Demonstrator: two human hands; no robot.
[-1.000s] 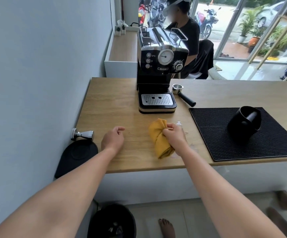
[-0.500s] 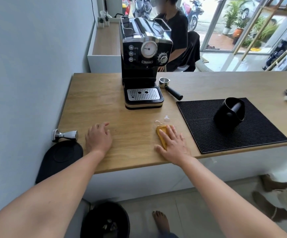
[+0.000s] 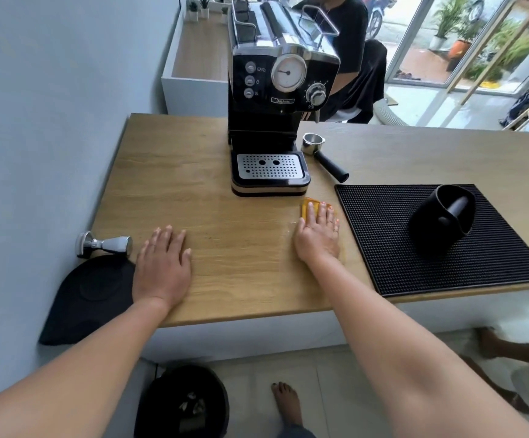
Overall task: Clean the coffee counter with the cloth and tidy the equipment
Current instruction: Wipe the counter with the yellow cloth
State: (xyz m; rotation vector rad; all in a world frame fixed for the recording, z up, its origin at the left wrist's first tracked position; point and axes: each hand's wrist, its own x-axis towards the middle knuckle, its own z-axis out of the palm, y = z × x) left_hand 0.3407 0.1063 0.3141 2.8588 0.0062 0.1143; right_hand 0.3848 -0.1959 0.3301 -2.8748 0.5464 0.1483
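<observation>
My right hand (image 3: 318, 237) lies flat with straight fingers on a yellow cloth (image 3: 306, 207), pressing it onto the wooden counter (image 3: 225, 216) just in front of the black espresso machine (image 3: 276, 99). Most of the cloth is hidden under the palm. My left hand (image 3: 162, 267) rests flat and spread on the counter near its front left. A portafilter (image 3: 321, 154) lies right of the machine. A steel tamper (image 3: 102, 245) lies on its side by the wall, above a black tamping mat (image 3: 92, 295).
A black rubber bar mat (image 3: 430, 257) covers the counter's right side, with a black pitcher (image 3: 440, 216) tipped on it. A person in black sits behind the machine. A dark bin (image 3: 181, 403) stands on the floor below. The blue wall bounds the left.
My right hand flattened from gripping the bunched cloth to pressing it, then slid it forward toward the machine's base. My left hand opened flat on the counter.
</observation>
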